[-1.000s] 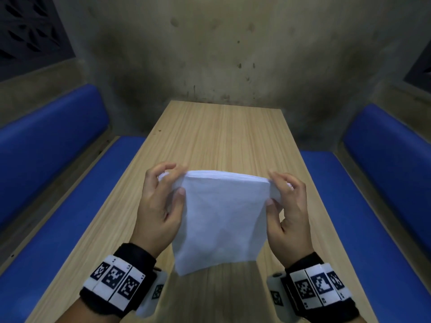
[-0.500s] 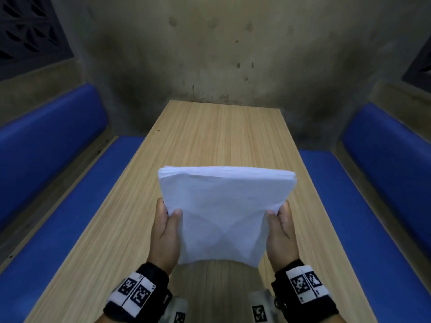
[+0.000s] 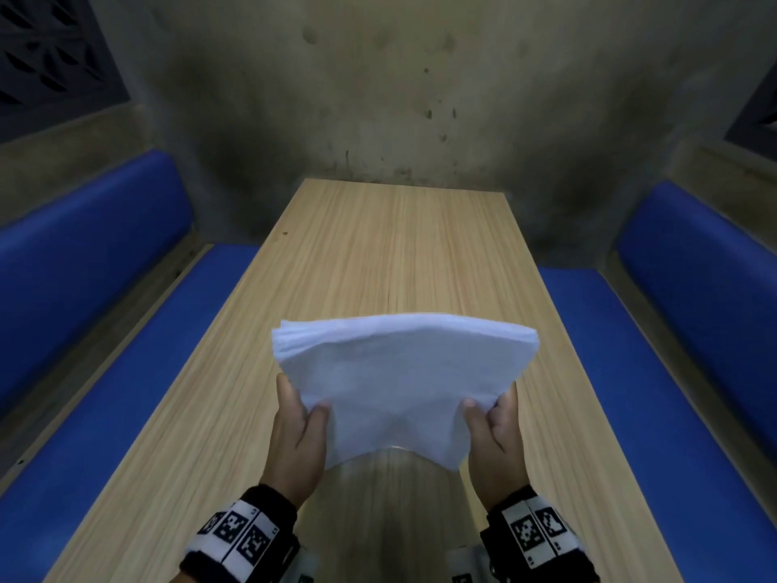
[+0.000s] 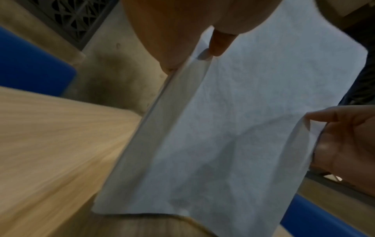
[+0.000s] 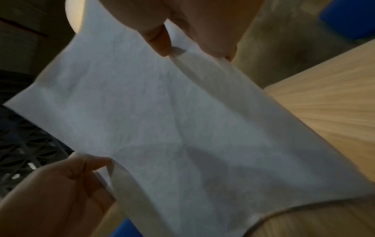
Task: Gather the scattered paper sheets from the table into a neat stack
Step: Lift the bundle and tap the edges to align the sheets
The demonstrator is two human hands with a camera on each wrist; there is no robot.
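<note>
A stack of white paper sheets stands tilted above the wooden table, its lower edge near the tabletop. My left hand grips its left side, thumb on the near face and fingers behind. My right hand grips the right side the same way. The left wrist view shows the paper stack with my left thumb on it and the right hand opposite. From the right wrist the paper stack fills the view, pinched by my right thumb, with the left hand below.
Blue padded benches run along both sides of the table. A stained concrete wall closes off the table's far end. No loose sheets show on the tabletop.
Both hands slid down from the stack's upper corners to its lower sides. The stack now stands a little farther from me and its top edge fans wider.
</note>
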